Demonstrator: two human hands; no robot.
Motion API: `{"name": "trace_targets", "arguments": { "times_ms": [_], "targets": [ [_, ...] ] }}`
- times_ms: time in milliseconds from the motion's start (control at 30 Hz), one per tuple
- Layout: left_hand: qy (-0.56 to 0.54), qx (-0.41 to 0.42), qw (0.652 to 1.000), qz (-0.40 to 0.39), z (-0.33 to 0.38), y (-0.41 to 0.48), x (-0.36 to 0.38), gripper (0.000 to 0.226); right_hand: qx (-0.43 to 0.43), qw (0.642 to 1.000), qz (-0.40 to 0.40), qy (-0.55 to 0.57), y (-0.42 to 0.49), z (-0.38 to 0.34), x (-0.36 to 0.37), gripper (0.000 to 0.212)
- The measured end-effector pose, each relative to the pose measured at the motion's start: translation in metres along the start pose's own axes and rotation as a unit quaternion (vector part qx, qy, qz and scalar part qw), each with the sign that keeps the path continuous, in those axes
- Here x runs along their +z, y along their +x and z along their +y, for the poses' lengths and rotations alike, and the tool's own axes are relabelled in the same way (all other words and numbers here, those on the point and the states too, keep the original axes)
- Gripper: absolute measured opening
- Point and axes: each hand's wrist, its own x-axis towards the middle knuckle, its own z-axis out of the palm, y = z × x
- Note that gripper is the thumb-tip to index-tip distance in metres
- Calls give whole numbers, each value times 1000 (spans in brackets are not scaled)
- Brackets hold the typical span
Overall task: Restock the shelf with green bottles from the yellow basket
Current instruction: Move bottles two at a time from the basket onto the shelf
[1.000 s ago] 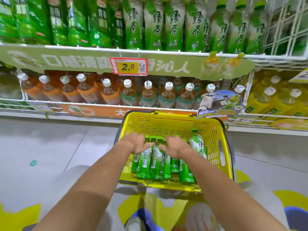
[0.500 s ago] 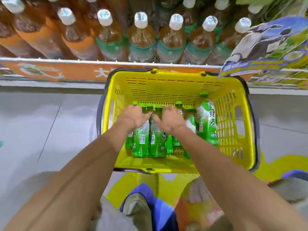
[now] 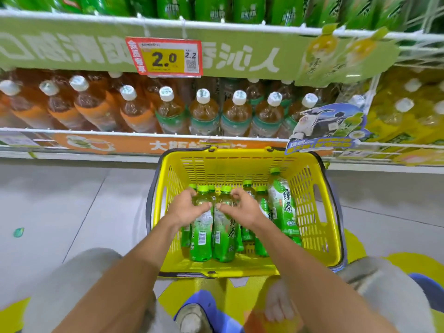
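A yellow basket [image 3: 310,200] stands on the floor in front of the shelves and holds several green bottles. My left hand [image 3: 186,207] grips the neck of one green bottle [image 3: 200,239]. Right beside it, my right hand [image 3: 241,209] grips a second green bottle [image 3: 224,239]. Both bottles stand side by side, raised slightly above the others. A further green bottle [image 3: 283,207] leans against the basket's right wall. The upper shelf [image 3: 96,51] carries a row of green bottles [image 3: 247,8] at the top of the view.
The lower shelf [image 3: 134,145] is packed with brown tea bottles [image 3: 204,114] with white caps. Yellow bottles [image 3: 406,121] fill the shelf at the right. A price tag [image 3: 165,57] hangs from the upper shelf. My knees frame the basket, with grey floor tiles [image 3: 72,200] at the left.
The view swung down to the basket and back up to the shelves. Both hands have closed round two bottle necks and lifted them a little from the pack.
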Motion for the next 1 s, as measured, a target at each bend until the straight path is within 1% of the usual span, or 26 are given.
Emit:
{"name": "trace_targets", "arguments": {
  "times_ms": [100, 167, 233, 300, 333, 367, 433, 467, 500, 600, 700, 800, 833, 867, 967, 1000],
  "targets": [
    [-49, 2, 999, -5, -5, -17, 3, 79, 1, 999, -28, 40, -14, -1, 1, 75],
    [-98, 5, 995, 10, -5, -26, 1, 72, -8, 998, -35, 54, -23, -8, -4, 77],
    [-151, 8, 989, 2, -1, -35, -8, 66, -25, 997, -36, 62, -30, -17, -12, 77],
    [-181, 14, 983, -2, 4, -44, -22, 74, -49, 997, -29, 59, -36, -26, -20, 76],
    [-190, 19, 982, 1, 6, -47, -28, 80, -62, 996, -19, 53, -39, -32, -23, 76],
    [-197, 26, 980, 6, 9, -50, -33, 80, -73, 996, -9, 46, -41, -39, -27, 77],
    [-224, 41, 974, 10, 22, -58, -44, 63, -98, 995, 4, 33, -48, -56, -37, 79],
    [-235, 49, 971, 16, 29, -62, -51, 58, -111, 993, 11, 27, -51, -66, -43, 78],
    [-245, 58, 968, 24, 36, -64, -57, 57, -122, 992, 20, 19, -55, -76, -50, 78],
    [-276, 83, 957, 39, 58, -77, -76, 68, -144, 988, 46, 0, -68, -104, -73, 79],
    [-288, 120, 949, 49, 85, -93, -100, 83, -179, 980, 81, -16, -81, -134, -97, 88],
    [-285, 161, 941, 91, 115, -113, -122, 100, -210, 972, 108, -10, -97, -166, -121, 91],
    [-289, 173, 936, 100, 125, -118, -130, 102, -221, 968, 122, -1, -103, -177, -128, 90],
    [-295, 186, 931, 105, 136, -123, -137, 101, -232, 963, 136, 4, -108, -188, -136, 89],
    [-313, 226, 914, 127, 164, -133, -151, 84, -253, 952, 175, -4, -124, -214, -157, 87],
    [-318, 237, 908, 134, 173, -136, -155, 83, -261, 947, 186, -7, -128, -222, -164, 88]
  ]
}}
